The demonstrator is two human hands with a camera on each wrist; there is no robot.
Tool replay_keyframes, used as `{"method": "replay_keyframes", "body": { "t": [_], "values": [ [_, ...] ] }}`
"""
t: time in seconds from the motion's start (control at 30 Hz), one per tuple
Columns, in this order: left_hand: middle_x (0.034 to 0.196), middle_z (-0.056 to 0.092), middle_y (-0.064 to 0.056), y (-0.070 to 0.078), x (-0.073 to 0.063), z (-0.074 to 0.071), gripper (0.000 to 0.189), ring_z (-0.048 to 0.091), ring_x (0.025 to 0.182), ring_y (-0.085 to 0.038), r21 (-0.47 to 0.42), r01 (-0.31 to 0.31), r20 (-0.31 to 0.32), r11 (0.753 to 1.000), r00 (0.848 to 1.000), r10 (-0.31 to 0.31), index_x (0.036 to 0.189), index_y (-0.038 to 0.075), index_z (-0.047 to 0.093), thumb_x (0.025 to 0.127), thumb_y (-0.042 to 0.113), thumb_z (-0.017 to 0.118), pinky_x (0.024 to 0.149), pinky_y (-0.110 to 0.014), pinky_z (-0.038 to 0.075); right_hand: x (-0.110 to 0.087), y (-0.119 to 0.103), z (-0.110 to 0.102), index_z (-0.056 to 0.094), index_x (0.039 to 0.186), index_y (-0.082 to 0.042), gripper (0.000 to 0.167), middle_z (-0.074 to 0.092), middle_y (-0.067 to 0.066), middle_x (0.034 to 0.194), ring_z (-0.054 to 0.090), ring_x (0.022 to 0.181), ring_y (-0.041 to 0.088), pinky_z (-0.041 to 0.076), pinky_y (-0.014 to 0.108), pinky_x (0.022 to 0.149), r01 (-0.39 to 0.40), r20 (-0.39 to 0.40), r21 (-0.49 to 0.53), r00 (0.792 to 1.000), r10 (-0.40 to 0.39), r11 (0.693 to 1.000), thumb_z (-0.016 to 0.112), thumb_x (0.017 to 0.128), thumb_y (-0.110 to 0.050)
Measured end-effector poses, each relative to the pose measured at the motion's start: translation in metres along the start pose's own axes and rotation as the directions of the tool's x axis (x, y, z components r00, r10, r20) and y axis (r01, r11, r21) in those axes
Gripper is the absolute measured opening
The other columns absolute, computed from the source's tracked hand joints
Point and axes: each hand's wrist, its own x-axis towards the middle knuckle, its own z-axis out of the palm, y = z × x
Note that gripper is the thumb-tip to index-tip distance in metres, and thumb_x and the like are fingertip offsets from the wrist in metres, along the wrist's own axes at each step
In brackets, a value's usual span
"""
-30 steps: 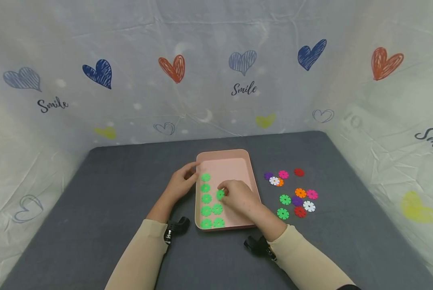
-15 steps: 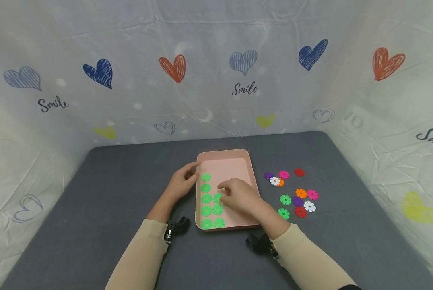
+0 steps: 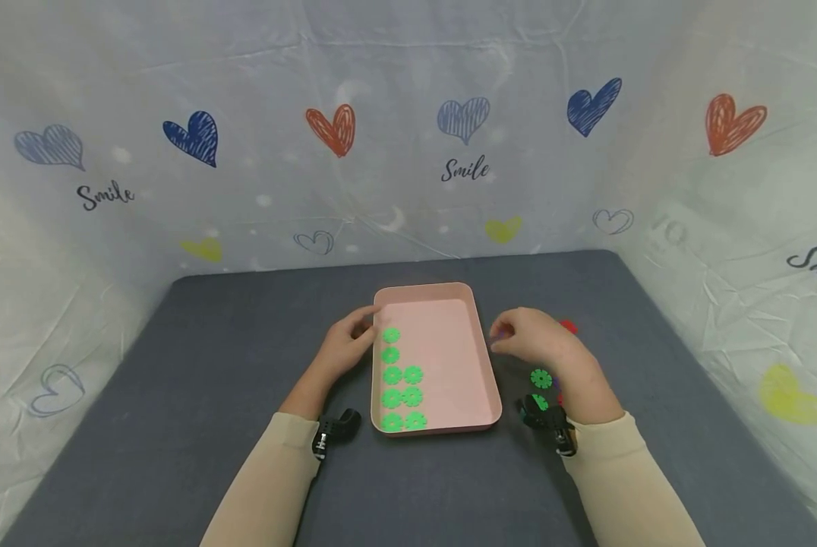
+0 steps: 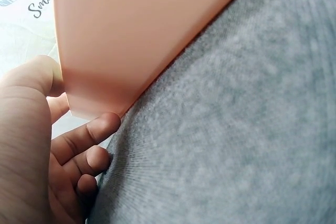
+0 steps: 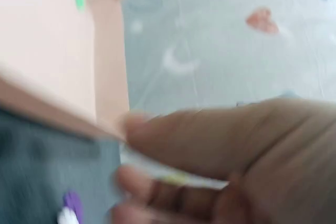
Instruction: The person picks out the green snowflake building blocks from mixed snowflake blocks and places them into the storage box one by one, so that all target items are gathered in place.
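Observation:
My left hand (image 3: pixel 343 346) holds the left edge of a pink tray (image 3: pixel 452 342), its fingertips at the rim and outer wall in the left wrist view. Inside the tray, green notched plastic discs (image 3: pixel 412 375) lie in two columns on the left side, the left column longer. My right hand (image 3: pixel 534 334) is over the table just right of the tray. Its thumb and fingers are bent loosely with a gap between them, and I see nothing held. A purple disc (image 5: pixel 73 205) and a white disc (image 5: pixel 67 216) lie below that hand in the blurred right wrist view.
Right of the tray are more loose discs, partly hidden by the right hand and arm: a green disc (image 3: pixel 541 378) and a red disc (image 3: pixel 569 327) show. Dark grey cloth (image 3: pixel 244 365) covers the table. Printed curtains (image 3: pixel 395 190) stand behind and at the sides.
The right hand let go of a green disc, which now lies flat in the second column. It then moved right, out of the tray, to the loose discs. The left hand stayed put.

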Motion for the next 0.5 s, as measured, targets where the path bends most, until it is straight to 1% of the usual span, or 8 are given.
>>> {"method": "replay_keyframes", "body": {
  "t": [0.07,0.13,0.2,0.23,0.27,0.33,0.43,0.5],
  "values": [
    [0.110,0.069,-0.012,0.000,0.000,0.000,0.043,0.062,0.085,-0.024,0.002,0.002,0.000,1.000,1.000,-0.002,0.147,0.017,0.058,0.104,0.024,0.061,0.079,-0.044,0.048,-0.004,0.009,-0.005,0.071,0.105,-0.004,0.019,0.065,0.008,0.100,0.058,0.082,0.024,0.050,0.041,0.072,-0.077,0.033,-0.044,0.996,0.079,0.996,0.075,0.090,-0.014],
    [0.110,0.069,-0.012,0.000,0.000,0.000,0.043,0.062,0.085,-0.024,0.006,0.005,-0.001,1.000,1.000,-0.005,0.147,0.018,0.058,0.104,0.024,0.060,0.078,-0.044,0.048,-0.008,0.015,-0.008,0.069,0.096,-0.005,0.015,0.063,0.007,0.093,0.056,0.076,0.023,0.047,0.039,0.066,-0.142,0.056,-0.090,0.987,0.147,0.986,0.077,0.086,-0.011],
    [0.110,0.069,-0.012,0.000,0.000,0.000,0.043,0.062,0.085,-0.024,0.011,0.004,-0.001,1.000,1.000,-0.004,0.147,0.017,0.058,0.104,0.024,0.061,0.078,-0.044,0.048,-0.010,0.019,-0.009,0.066,0.087,-0.007,0.013,0.060,0.006,0.084,0.053,0.070,0.022,0.045,0.038,0.062,-0.202,0.074,-0.147,0.974,0.215,0.968,0.078,0.083,-0.010],
    [0.110,0.069,-0.012,0.000,0.000,0.000,0.043,0.062,0.085,-0.024,0.012,0.004,-0.002,1.000,1.000,-0.004,0.147,0.017,0.058,0.104,0.024,0.061,0.078,-0.044,0.048,-0.010,0.020,-0.010,0.066,0.083,-0.006,0.013,0.059,0.006,0.081,0.053,0.069,0.022,0.045,0.039,0.063,-0.226,0.078,-0.176,0.967,0.242,0.958,0.079,0.081,-0.010],
    [0.110,0.069,-0.012,0.000,0.000,-0.001,0.043,0.062,0.085,-0.024,0.011,0.005,-0.001,1.000,1.000,-0.005,0.147,0.017,0.058,0.104,0.024,0.060,0.078,-0.044,0.048,-0.010,0.021,-0.009,0.065,0.081,-0.007,0.015,0.059,0.006,0.079,0.053,0.069,0.023,0.046,0.042,0.065,-0.250,0.083,-0.200,0.959,0.271,0.947,0.080,0.081,-0.010],
    [0.110,0.070,-0.012,0.001,-0.001,-0.001,0.043,0.062,0.085,-0.024,0.012,0.004,-0.002,1.000,1.000,-0.004,0.147,0.017,0.058,0.104,0.023,0.060,0.078,-0.045,0.048,-0.007,0.023,-0.007,0.066,0.081,-0.006,0.017,0.061,0.007,0.082,0.054,0.074,0.025,0.049,0.051,0.076,-0.298,0.097,-0.254,0.939,0.331,0.920,0.082,0.080,-0.013],
    [0.110,0.070,-0.012,0.001,-0.001,-0.001,0.043,0.062,0.085,-0.024,0.010,0.006,-0.002,1.000,1.000,-0.006,0.147,0.018,0.058,0.104,0.023,0.060,0.079,-0.044,0.048,-0.002,0.025,-0.003,0.070,0.087,-0.003,0.022,0.065,0.009,0.089,0.057,0.082,0.029,0.044,0.063,0.090,-0.358,0.110,-0.302,0.908,0.405,0.884,0.085,0.078,-0.016],
    [0.111,0.070,-0.012,0.001,-0.001,0.000,0.044,0.062,0.085,-0.023,0.007,0.005,-0.001,1.000,1.000,-0.005,0.147,0.018,0.058,0.104,0.024,0.061,0.079,-0.044,0.048,0.001,0.026,0.000,0.070,0.090,-0.003,0.025,0.065,0.009,0.092,0.058,0.086,0.030,0.041,0.064,0.093,-0.375,0.110,-0.313,0.898,0.425,0.873,0.086,0.078,-0.017]
  ]
}}
